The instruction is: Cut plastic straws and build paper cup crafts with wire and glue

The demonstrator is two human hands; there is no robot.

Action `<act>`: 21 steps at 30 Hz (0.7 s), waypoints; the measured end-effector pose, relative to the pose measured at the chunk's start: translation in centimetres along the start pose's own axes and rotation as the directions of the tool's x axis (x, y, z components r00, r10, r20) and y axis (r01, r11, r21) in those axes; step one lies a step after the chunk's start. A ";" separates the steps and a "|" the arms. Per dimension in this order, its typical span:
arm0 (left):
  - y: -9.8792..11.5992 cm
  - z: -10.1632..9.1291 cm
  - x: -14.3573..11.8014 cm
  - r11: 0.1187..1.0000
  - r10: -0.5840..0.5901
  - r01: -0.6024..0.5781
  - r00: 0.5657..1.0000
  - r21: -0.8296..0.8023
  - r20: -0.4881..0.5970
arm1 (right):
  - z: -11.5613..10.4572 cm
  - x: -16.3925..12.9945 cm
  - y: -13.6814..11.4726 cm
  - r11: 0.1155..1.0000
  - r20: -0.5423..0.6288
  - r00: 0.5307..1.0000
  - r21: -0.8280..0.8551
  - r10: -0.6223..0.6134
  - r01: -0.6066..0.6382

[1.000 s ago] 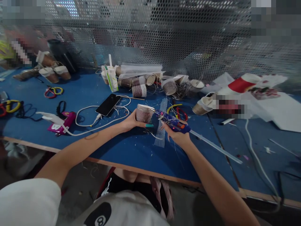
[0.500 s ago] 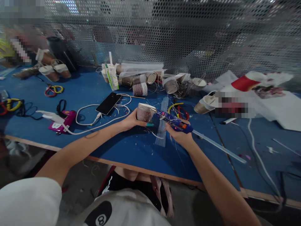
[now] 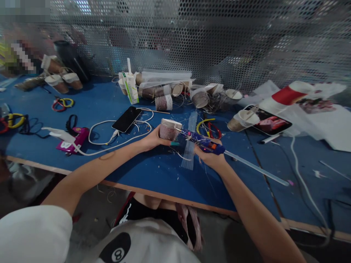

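In the middle of the head view, my left hand [image 3: 152, 140] is closed round a small paper cup [image 3: 168, 132] wrapped in brownish cord, with a white rim. My right hand [image 3: 210, 157] grips a blue glue gun [image 3: 204, 140], and a long clear glue stick [image 3: 257, 168] sticks out of its back end. The gun's nozzle meets the right side of the cup near the rim. Beneath the gun, a strip of clear tape [image 3: 188, 155] lies on the blue table [image 3: 142, 171]. Yellow-and-red-handled scissors [image 3: 211, 128] rest just behind the gun.
A phone [image 3: 126, 119] with a white cable and a purple device [image 3: 73, 140] lie to the left. Several cord-wrapped cups [image 3: 163, 102] and a drink carton [image 3: 131, 88] line the mesh screen [image 3: 192, 40]. At right are a cup [image 3: 242, 120], a tablet [image 3: 270, 120] and plastic bags.
The glue gun's nozzle has shifted slightly along the cup's rim. Both hands keep their hold, and the whole view has moved a little.
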State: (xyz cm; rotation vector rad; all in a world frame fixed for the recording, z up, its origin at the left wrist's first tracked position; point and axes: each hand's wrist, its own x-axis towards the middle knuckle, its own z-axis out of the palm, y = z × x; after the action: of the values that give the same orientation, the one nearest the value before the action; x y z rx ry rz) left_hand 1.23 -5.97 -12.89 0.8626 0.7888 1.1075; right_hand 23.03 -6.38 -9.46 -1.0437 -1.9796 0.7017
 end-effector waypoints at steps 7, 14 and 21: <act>0.2 0.0 0.0 1.000 -0.015 0.015 0.999 0.007 -0.034 | 0.1 -0.1 0.2 1.000 -0.011 1.000 0.023 0.001 -0.001; 0.6 0.6 -0.3 1.000 -0.017 0.017 1.000 -0.011 0.011 | -0.2 0.2 0.1 0.996 -0.064 0.994 -0.027 -0.088 0.087; 0.4 0.5 -0.1 0.999 -0.037 0.037 0.999 0.000 -0.037 | 0.0 0.3 0.7 0.994 -0.124 0.987 -0.061 -0.100 0.093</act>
State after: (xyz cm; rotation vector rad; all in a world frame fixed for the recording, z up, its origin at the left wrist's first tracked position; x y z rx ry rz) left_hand 1.51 -6.10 -12.33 0.8271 0.8331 1.0937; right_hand 23.24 -5.81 -9.84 -0.9933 -1.9343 0.5182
